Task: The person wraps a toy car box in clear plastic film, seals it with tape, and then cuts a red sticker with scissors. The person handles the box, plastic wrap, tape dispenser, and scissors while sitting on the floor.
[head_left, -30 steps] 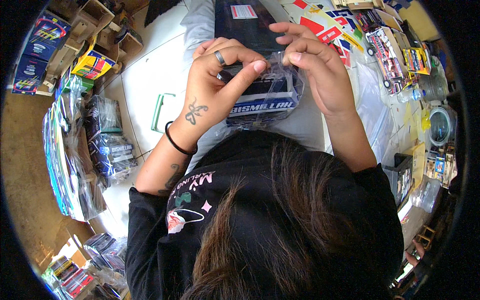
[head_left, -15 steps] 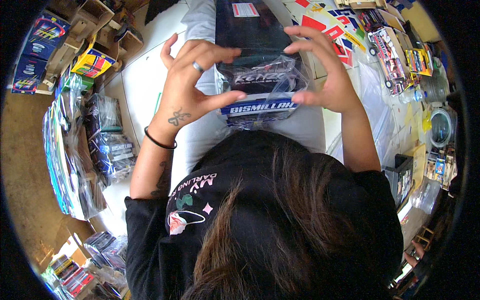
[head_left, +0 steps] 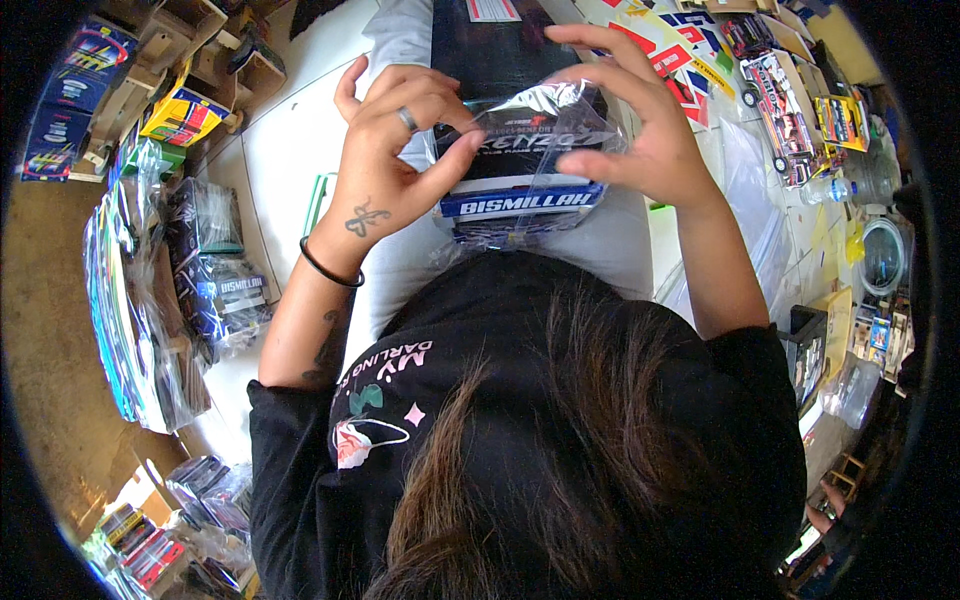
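My left hand (head_left: 395, 150) pinches the left edge of a clear plastic bag (head_left: 530, 150), thumb and fingers closed on the film. My right hand (head_left: 640, 130) grips the bag's right side, fingers spread over its top. Inside the bag is a stack of dark printed sheets with a blue strip (head_left: 520, 203) at the near end. The bag lies on my lap above grey trousers (head_left: 420, 260). A dark flat board (head_left: 490, 45) lies just beyond the bag. My own head and black shirt fill the lower part of the view.
Bagged dark packs (head_left: 215, 270) and a stack of colourful sheets in plastic (head_left: 125, 320) lie on the floor at left. Cardboard boxes (head_left: 200, 60) stand at upper left. Toy truck models (head_left: 790, 95) and printed sheets (head_left: 690, 50) sit at upper right. Another person's hand (head_left: 825, 505) shows at lower right.
Both hands have shifted along the bag's top: the left now pinches its left edge, the right has spread over the right side, and the plastic mouth has lifted above the sheets.
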Action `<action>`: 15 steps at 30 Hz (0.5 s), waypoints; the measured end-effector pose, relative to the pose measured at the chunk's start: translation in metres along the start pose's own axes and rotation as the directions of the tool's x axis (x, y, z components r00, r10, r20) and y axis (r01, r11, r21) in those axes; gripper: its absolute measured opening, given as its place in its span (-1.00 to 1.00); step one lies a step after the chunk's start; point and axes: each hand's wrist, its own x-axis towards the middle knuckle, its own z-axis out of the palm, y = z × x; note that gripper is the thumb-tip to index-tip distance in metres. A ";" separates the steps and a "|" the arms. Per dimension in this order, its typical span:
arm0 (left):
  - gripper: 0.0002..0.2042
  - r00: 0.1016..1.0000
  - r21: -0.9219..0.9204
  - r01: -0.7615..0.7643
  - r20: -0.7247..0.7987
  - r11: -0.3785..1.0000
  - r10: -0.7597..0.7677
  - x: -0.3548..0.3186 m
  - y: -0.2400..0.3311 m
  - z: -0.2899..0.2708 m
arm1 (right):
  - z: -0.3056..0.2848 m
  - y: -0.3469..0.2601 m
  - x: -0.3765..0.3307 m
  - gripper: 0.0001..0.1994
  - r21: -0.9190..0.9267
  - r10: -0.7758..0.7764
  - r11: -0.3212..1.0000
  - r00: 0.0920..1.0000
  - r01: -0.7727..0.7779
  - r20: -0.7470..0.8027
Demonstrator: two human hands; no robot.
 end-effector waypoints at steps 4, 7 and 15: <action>-0.93 1.000 -0.008 -0.016 0.011 1.000 0.016 0.007 0.002 -0.004 | 0.005 -0.001 0.019 -0.78 0.148 -0.060 0.986 0.994 0.073 -0.089; -0.93 1.000 -0.059 0.010 0.017 0.998 -0.009 0.007 0.002 -0.005 | 0.005 -0.002 0.026 -0.90 0.367 0.037 0.930 0.993 0.006 -0.111; -0.91 0.999 -0.073 0.011 0.045 0.997 -0.008 0.009 0.003 -0.005 | -0.017 -0.002 0.015 -0.53 -0.080 -0.024 0.996 0.975 0.042 0.222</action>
